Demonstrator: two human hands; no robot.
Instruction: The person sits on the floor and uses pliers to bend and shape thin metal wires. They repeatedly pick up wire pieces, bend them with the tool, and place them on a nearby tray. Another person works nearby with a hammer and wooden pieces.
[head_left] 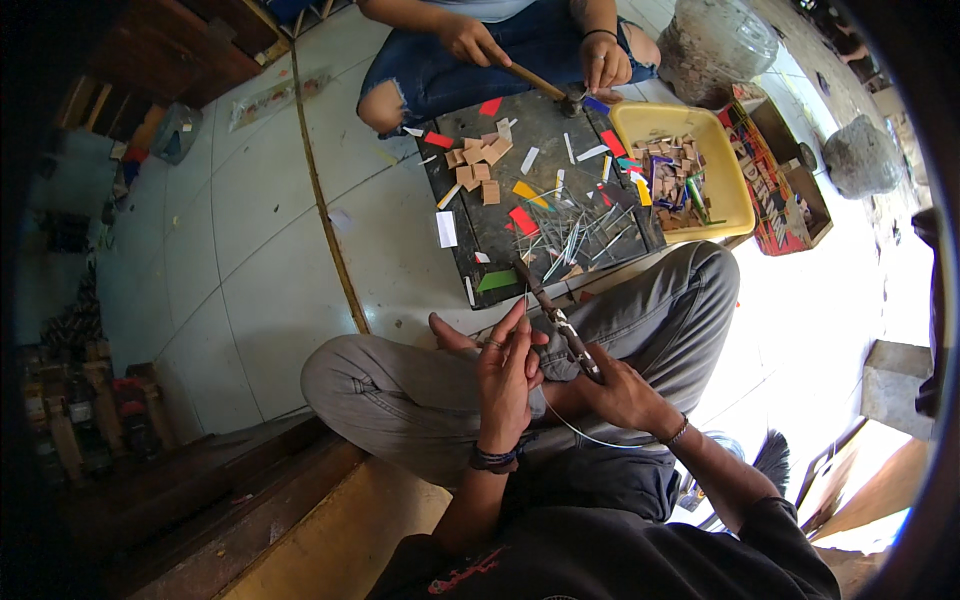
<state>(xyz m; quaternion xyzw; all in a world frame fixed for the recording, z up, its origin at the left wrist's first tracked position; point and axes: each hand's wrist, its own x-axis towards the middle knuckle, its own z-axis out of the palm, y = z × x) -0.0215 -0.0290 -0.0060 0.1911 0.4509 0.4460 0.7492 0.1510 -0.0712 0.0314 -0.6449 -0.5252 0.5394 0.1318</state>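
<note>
My left hand [508, 380] is closed, with its fingers pinched around a thin wire [590, 438]. The wire's tip stands up above those fingers, beside the tool's jaws, and its long end curves away below my right hand. My right hand [625, 392] grips the handles of a worn, dark pair of metal snips [560, 322], pointed toward the low table. Both hands are over my crossed legs. In front of them, several cut wire pieces [570, 240] lie scattered on the dark low table [485, 222].
Small brown blocks [480, 160] and coloured strips lie on the table. A yellow tub [738, 190] of blocks and a printed carton [785, 205] stand at the right. Across from me, another person holds a hammer [540, 82]. A clear sack [715, 50] stands at the back right.
</note>
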